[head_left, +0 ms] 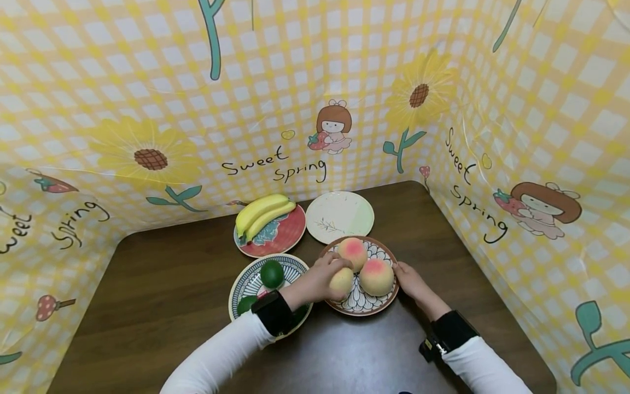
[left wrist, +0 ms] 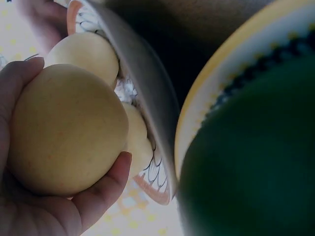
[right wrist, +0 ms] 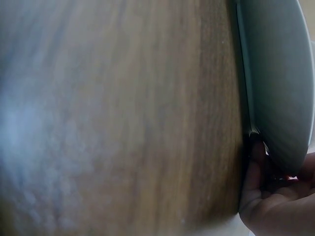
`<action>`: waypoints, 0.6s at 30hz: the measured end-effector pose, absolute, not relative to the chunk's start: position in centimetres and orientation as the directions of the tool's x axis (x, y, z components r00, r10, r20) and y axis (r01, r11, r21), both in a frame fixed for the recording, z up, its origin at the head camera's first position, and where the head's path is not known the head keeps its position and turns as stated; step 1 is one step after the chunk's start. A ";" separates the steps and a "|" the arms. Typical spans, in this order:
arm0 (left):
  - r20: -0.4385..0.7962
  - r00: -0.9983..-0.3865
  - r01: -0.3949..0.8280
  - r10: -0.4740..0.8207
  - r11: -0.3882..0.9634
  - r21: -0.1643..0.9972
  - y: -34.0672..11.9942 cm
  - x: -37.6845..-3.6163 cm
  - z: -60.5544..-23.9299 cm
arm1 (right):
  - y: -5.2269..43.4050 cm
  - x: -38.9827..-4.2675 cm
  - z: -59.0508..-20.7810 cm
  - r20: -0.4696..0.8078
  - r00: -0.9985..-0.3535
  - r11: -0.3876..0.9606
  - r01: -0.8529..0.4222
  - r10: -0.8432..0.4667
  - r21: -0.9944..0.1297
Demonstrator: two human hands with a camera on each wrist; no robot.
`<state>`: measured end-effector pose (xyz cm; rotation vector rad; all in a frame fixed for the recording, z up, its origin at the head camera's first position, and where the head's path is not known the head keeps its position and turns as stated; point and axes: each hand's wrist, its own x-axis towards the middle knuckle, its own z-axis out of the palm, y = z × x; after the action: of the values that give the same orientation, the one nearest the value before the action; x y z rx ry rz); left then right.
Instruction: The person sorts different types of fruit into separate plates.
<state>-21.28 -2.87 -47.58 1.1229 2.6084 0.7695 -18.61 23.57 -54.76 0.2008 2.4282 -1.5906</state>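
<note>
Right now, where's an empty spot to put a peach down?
The pale green plate behind the peach plate is bare. So is the table left of the lime plate. The four plates sit crowded together.

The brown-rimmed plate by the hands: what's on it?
Three peaches lie on the brown-rimmed plate; the left hand grips the nearest peach. The right hand touches the rim. Most of the plate's pattern is covered.

The left hand (left wrist: 29, 206) is gripping a yellow peach (left wrist: 66, 130) just over the patterned plate (left wrist: 147, 98), where two more peaches (left wrist: 88, 51) are lying; a green fruit (left wrist: 251, 167) is filling the right side.
</note>
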 end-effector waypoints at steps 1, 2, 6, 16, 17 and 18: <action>0.020 -0.692 0.617 0.722 0.576 0.535 -2.8 -21.2 -47.7 | 23.6 -18.6 -54.7 -0.267 -0.964 0.399 0.240 -0.013 -0.885; 0.015 -0.693 0.614 0.720 0.579 0.536 -2.8 -21.1 -47.8 | 23.5 -18.5 -54.7 -0.267 -0.964 0.399 0.240 -0.014 -0.885; 0.008 -0.692 0.613 0.722 0.582 0.534 -2.4 -20.7 -48.3 | 23.6 -18.5 -54.7 -0.262 -0.965 0.397 0.238 -0.008 -0.886; -0.021 -0.725 0.582 0.688 0.629 0.515 -1.5 -20.2 -49.5 | 23.6 -18.5 -54.9 -0.261 -0.965 0.393 0.239 -0.002 -0.888; -0.024 -0.730 0.577 0.683 0.635 0.514 -1.4 -20.1 -49.5 | 23.6 -18.5 -54.9 -0.259 -0.966 0.392 0.238 -0.001 -0.889; -0.024 -0.734 0.576 0.679 0.640 0.509 -1.3 -20.1 -49.5 | 23.6 -18.5 -54.8 -0.258 -0.966 0.391 0.237 -0.001 -0.889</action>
<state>-20.13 -1.33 -49.48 1.0274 2.6470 0.7111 -18.54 23.58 -54.81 0.2099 2.4321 -1.6086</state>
